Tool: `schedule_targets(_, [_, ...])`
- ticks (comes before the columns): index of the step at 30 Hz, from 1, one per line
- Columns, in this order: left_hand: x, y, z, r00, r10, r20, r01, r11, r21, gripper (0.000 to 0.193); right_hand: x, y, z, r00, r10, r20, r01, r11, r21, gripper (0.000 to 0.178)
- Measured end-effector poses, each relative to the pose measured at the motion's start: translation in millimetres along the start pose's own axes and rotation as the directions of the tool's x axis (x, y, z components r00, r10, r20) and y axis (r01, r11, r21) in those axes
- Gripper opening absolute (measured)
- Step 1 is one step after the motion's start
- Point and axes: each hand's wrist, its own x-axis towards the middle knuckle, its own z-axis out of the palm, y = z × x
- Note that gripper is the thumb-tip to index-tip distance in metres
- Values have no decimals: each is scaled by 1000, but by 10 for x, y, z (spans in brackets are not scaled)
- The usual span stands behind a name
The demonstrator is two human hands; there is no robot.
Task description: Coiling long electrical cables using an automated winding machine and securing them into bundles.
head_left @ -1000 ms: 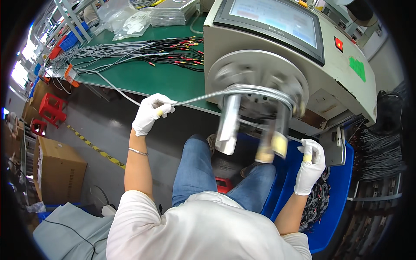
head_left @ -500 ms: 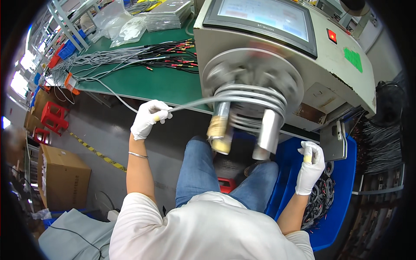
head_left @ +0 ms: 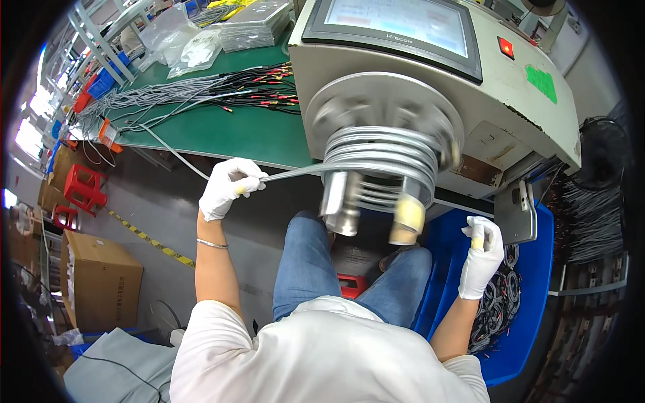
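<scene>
Left hand (head_left: 232, 189) holding a grey cable (head_left: 292, 173), cable wound on blurred reel (head_left: 384, 107), right hand (head_left: 482, 250) loosely curled near blue bin (head_left: 534, 292), its grip I cannot tell.

Bright light fills the room, and the windows (head_left: 28, 141) at far left blow out to white. Motion blur smears the reel (head_left: 384, 115); fisheye distortion bends edges toward a black rim.

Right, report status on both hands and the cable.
Left hand closed on grey cable. Right hand off it, by blue bin. Cable looped around winding posts; nothing seen blocking.
</scene>
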Motion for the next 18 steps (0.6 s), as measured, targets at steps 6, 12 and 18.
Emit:
schedule_targets(6, [-19,176,147,995,70,69,-69,998,-7,12,15,-11,3,1000,-13,6,13,1000,8,14])
schedule_targets(12, [-1,384,320,990,108,87,-107,994,-15,16,72,-121,43,998,-48,40,46,998,45,13])
schedule_targets(18, [-8,482,652,990,139,15,-135,981,-141,32,152,-331,178,980,-145,137,139,989,55,14])
